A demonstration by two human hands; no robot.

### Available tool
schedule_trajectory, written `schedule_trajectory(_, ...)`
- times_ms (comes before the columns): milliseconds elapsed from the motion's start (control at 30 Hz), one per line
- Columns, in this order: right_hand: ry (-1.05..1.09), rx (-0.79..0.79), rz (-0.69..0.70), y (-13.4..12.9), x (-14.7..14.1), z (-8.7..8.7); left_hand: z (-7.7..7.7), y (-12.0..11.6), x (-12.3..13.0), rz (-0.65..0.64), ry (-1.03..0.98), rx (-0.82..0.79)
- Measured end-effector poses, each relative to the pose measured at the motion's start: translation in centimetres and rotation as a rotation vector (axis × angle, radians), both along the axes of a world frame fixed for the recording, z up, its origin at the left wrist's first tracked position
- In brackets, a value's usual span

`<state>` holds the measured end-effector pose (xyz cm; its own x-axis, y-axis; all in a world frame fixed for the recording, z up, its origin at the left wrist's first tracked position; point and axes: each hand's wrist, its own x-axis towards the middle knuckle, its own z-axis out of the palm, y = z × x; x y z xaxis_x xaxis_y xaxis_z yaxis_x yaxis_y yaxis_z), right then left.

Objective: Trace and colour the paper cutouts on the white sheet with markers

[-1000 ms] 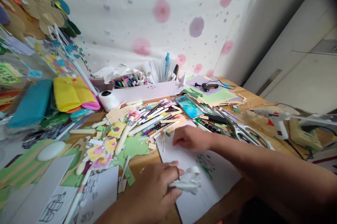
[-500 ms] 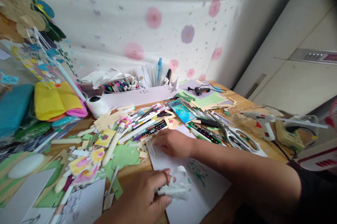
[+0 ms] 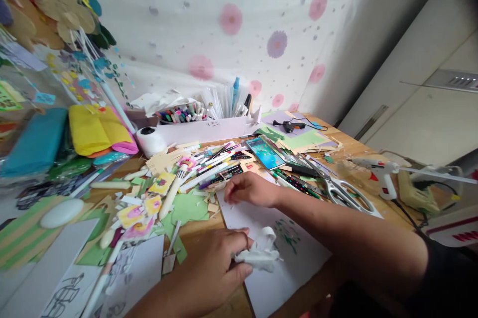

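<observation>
My left hand [image 3: 224, 258] pinches a crumpled whitish tissue [image 3: 261, 253] between thumb and fingers, above a white sheet [image 3: 272, 283] with green marks. My right hand [image 3: 251, 189] is over the far left part of that sheet, its fingers curled downward; whether they hold anything small is hidden. Just beyond the right hand lie many markers and pens [image 3: 209, 173] and a phone [image 3: 266, 153] with a lit screen. Green paper scraps [image 3: 190, 207] sit left of the sheet.
Scissors [image 3: 345, 196] lie right of my right forearm. A white glue gun [image 3: 384, 176] is farther right, a black one [image 3: 289, 126] at the back. A pen box [image 3: 209, 130], a white roll [image 3: 151, 142] and painted paper flowers [image 3: 140, 213] are also on the table.
The whole view has shifted, so the table items appear farther right. My right hand has lifted slightly from the sheet's far edge. My left hand still holds the tissue.
</observation>
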<state>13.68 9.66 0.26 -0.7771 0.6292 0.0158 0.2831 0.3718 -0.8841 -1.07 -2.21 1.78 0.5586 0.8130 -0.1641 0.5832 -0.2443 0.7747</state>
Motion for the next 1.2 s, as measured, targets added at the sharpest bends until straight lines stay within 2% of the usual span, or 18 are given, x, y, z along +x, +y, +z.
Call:
schedule_trajectory(100, 0.045, -0.113, 0.010, -0.1, -0.1, -0.1, -0.2, 0.0, 0.0, 0.014, -0.051, -0.012)
schedule_trajectory(200, 0.177, -0.149, -0.124, -0.2, 0.3, 0.6, -0.4, 0.1, -0.1, 0.067, -0.120, -0.050)
schedule_trajectory(267, 0.245, -0.194, -0.192, -0.5, 1.6, 1.2, -0.6, 0.3, -0.2, 0.151, -0.184, -0.079)
schedule_trajectory(367, 0.282, -0.310, -0.218, -2.3, 4.5, 1.8, -1.1, 0.7, -0.3, 0.328, -0.308, -0.103)
schedule_trajectory(467, 0.380, -0.574, -0.219, -4.9, 6.6, 1.4, -1.6, 0.8, 0.0, 0.447, -0.391, -0.126)
schedule_trajectory(567, 0.460, -0.583, -0.325, -6.5, 6.5, 0.4, -1.7, 0.7, 0.5, 0.452, -0.393, -0.134)
schedule_trajectory(633, 0.438, -0.537, -0.346, -6.6, 5.8, -0.1, -1.8, 0.7, 0.5, 0.436, -0.357, -0.109)
schedule_trajectory(700, 0.383, -0.512, -0.357, -6.3, 5.4, -0.3, -1.8, 0.9, 0.1, 0.452, -0.300, -0.047)
schedule_trajectory(767, 0.283, -0.507, -0.379, -5.8, 5.6, -0.3, -2.0, 1.3, -0.6, 0.526, -0.235, 0.068)
schedule_trajectory(833, 0.117, -0.400, -0.376, -5.3, 6.3, 0.0, -2.2, 1.7, -1.5, 0.605, -0.180, 0.218)
schedule_trajectory(933, -0.125, 0.071, -0.349, -4.5, 7.8, 0.6, -2.3, 1.8, -2.0, 0.581, -0.117, 0.416)
schedule_trajectory(967, -0.166, 0.221, -0.340, -4.2, 8.2, 0.8, -2.3, 1.7, -2.0, 0.525, -0.097, 0.461)
schedule_trajectory(1033, -0.215, 0.408, -0.294, -3.6, 8.9, 0.9, -2.2, 1.3, -1.6, 0.363, -0.017, 0.554)
schedule_trajectory(1133, -0.311, 0.551, -0.170, -3.0, 9.3, 0.5, -2.2, 0.8, -1.0, 0.123, 0.158, 0.669)
schedule_trajectory(1200, -0.404, 0.625, -0.116, -2.8, 9.3, 0.1, -2.4, 0.7, -0.7, 0.057, 0.238, 0.677)
